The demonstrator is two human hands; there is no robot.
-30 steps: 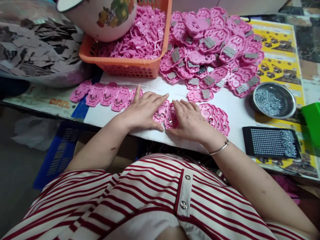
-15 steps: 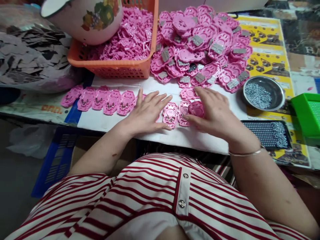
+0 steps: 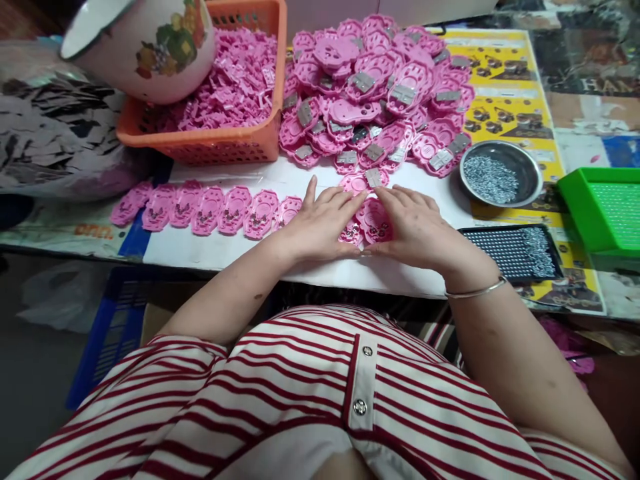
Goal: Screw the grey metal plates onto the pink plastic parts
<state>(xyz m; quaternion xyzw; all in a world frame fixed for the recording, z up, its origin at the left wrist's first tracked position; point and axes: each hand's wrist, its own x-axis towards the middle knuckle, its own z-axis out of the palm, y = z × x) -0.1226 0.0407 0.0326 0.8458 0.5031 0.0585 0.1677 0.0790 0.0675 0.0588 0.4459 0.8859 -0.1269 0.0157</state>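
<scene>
A row of pink plastic casings (image 3: pixel 207 210) with small metal parts in them runs across the white sheet (image 3: pixel 240 257). At the row's right end, my left hand (image 3: pixel 325 223) lies spread over some casings, fingers outstretched. My right hand (image 3: pixel 417 230) is just right of it, its fingers extended along the side of the last pink casing (image 3: pixel 376 220). Both thumbs come close together at the near edge of that casing. Behind my fingertips lies another casing with a grey metal plate (image 3: pixel 374 178). My hands partly cover the casings beneath them.
A big heap of pink casings (image 3: pixel 375 80) stands at the back. An orange basket (image 3: pixel 240 143) of small pink pieces carries an enamel pot (image 3: pixel 145 60). At right are a metal bowl (image 3: pixel 533 177) of small silver parts, a black tray (image 3: pixel 500 253) and a green bin (image 3: pixel 575 207).
My left hand has moved right along the row, uncovering more casings. My right hand has come closer to it, thumbs nearly meeting. The whole view has shifted slightly.
</scene>
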